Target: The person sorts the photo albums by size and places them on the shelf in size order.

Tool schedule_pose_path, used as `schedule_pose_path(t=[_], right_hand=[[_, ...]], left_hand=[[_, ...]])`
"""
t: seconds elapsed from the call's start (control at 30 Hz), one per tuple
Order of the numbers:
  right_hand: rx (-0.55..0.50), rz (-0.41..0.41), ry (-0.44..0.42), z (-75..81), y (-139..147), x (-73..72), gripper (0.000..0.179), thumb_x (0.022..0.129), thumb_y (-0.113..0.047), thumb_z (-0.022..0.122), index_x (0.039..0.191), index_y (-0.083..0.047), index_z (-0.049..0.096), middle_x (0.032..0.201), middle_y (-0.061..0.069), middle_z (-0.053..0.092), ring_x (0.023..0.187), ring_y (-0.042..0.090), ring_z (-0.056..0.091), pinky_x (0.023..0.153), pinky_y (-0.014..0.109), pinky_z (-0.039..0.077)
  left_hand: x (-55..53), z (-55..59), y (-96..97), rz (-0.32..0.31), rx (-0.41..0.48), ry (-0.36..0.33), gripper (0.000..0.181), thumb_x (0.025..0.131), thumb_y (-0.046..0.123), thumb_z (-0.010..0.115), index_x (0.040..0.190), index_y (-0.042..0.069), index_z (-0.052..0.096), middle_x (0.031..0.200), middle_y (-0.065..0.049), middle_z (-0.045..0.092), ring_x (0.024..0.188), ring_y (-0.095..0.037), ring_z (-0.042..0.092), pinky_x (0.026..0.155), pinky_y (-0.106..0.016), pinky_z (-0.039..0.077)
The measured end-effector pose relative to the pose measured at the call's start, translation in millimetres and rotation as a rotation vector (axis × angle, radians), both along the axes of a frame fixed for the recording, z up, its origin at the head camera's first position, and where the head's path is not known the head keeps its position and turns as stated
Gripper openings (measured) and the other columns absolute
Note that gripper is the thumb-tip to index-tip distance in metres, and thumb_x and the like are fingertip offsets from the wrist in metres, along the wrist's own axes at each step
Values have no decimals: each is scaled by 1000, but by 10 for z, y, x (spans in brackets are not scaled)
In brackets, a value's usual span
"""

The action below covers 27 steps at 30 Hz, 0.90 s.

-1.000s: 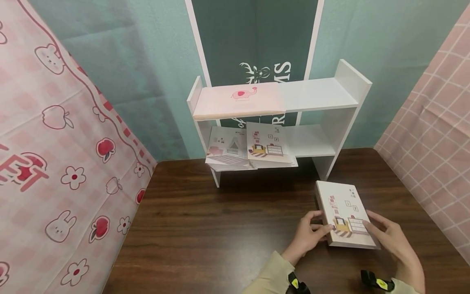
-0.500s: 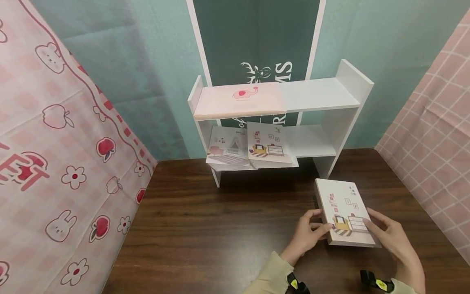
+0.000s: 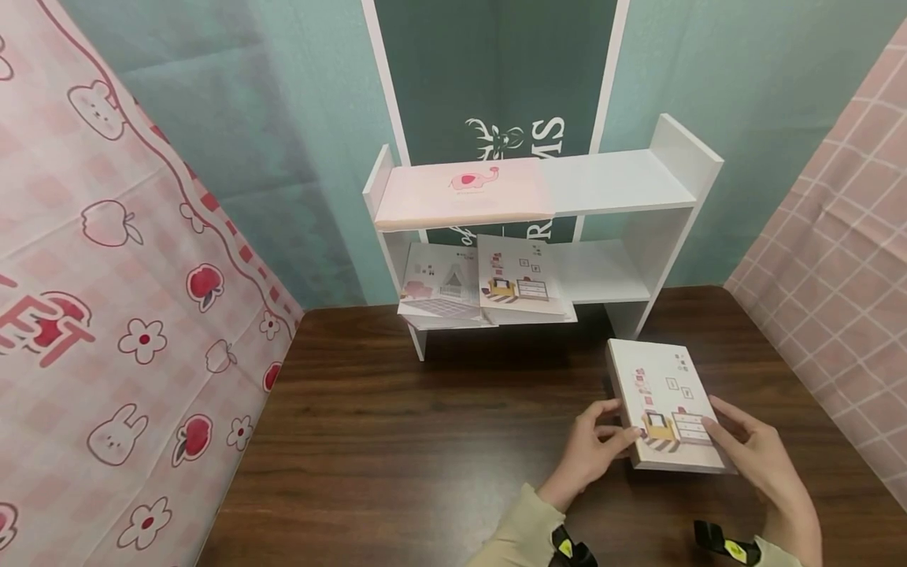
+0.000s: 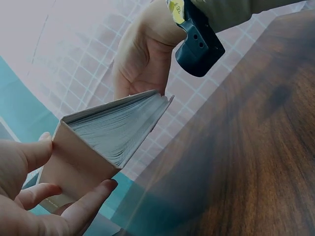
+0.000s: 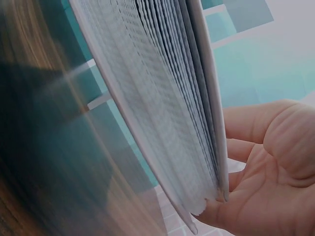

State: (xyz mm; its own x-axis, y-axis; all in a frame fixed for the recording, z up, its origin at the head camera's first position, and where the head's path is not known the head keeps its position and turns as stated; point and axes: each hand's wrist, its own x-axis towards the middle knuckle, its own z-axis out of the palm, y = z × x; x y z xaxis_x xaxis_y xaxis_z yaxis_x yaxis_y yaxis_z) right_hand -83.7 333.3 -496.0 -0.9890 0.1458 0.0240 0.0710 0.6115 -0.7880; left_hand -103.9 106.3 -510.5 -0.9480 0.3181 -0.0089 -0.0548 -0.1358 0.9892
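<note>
A thick white hardcover book [image 3: 662, 382], its cover printed with a yellow armchair and a chest of drawers, is held between both hands over the right side of the table. My left hand [image 3: 586, 455] grips the spine side, thumb on the cover edge. In the left wrist view, the fingers [image 4: 91, 206] lie along the plain spine. The right hand [image 3: 760, 457] holds the opposite side, with its thumb on the front cover. Its palm [image 5: 275, 182] shows beside the fore-edge in the right wrist view, where the pages [image 5: 147, 98] fan slightly between the covers.
Behind stands a white two-tier shelf [image 3: 662, 236]. A pink elephant book [image 3: 460, 189] lies on its top tier; illustrated books [image 3: 442, 287] and a matching armchair book [image 3: 520, 272] lean on the lower tier. Patterned pink cloths flank the dark wooden table [image 3: 397, 441].
The book has shifted slightly away from me, toward the shelf, with both hands keeping their hold. Books on the shelf stay where they were.
</note>
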Motion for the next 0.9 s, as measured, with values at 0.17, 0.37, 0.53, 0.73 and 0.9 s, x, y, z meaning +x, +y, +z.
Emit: schedule_pose_path(t=[0.17,0.37,0.53,0.73,0.9], right_hand=[[23,-4,-2,53,-26,4,55,93,-23,55,132,13,39,102,13,59,62,0,49,50,22,45],[17,-1,42,93,-51,-1,53,93,-21,57,130,12,43,88,-25,49,63,-2,50,50,21,44],[56,7,73,120,-80,3,50,92,-20,57,129,12,45,104,26,60,68,-8,48,52,17,43],[80,6,117,170,-101,-2,48,91,-18,59,127,11,47,108,36,56,75,-18,43,55,9,40],[61,19,120,227,-124,6,49,92,-18,57,129,12,45,115,41,50,80,-25,35,57,4,38]], left_hand=[[-7,13,-8,12,-3,41,42,85,9,67,124,5,52,122,-3,53,88,-4,62,64,-18,53],[-10,59,-41,31,-34,82,42,84,9,68,124,4,54,121,-4,55,89,-5,62,64,-17,53],[-6,104,-74,27,-38,99,42,85,10,67,124,5,53,122,-7,55,90,-8,63,64,-17,53],[2,169,-114,23,-51,126,43,85,12,67,125,6,53,123,-8,55,91,-9,63,64,-17,53],[-2,214,-133,20,-35,134,44,85,12,67,125,5,53,124,-9,54,91,-7,62,63,-18,53]])
